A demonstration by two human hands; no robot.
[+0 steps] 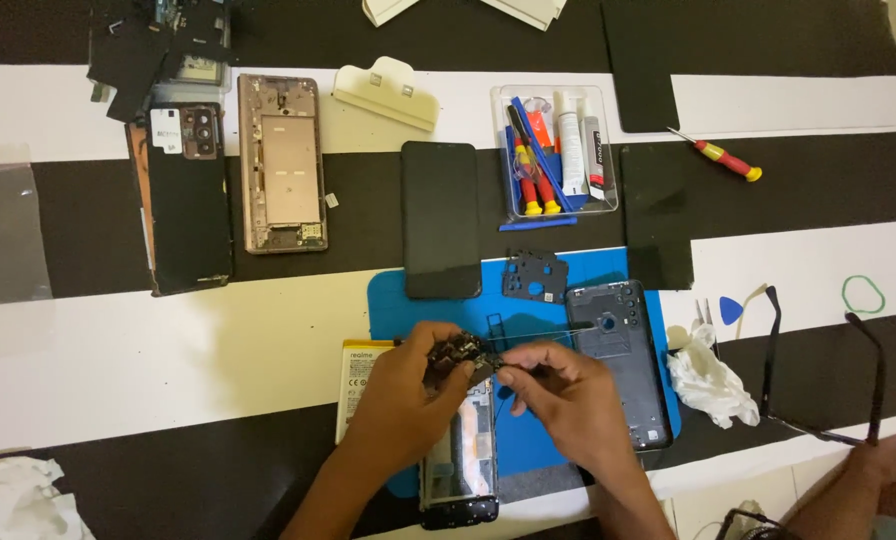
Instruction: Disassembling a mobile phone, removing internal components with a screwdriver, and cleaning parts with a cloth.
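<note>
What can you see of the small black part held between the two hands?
The small black part looks like a dark circuit board, irregular in outline, with tiny components too small to tell. The left hand pinches it from the left; the right hand meets it from the right. It is held above the opened phone on the blue mat.

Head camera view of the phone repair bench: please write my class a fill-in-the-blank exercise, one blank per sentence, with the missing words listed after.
1. The left hand and right hand work over an opened phone lying partly on a ___ mat.
2. The clear tray holds tools and ___ white tubes.
3. The loose screwdriver has a red and ___ handle.
4. A pair of ___ lies right of the crumpled white cloth.

Missing words: blue; two; yellow; glasses
</note>
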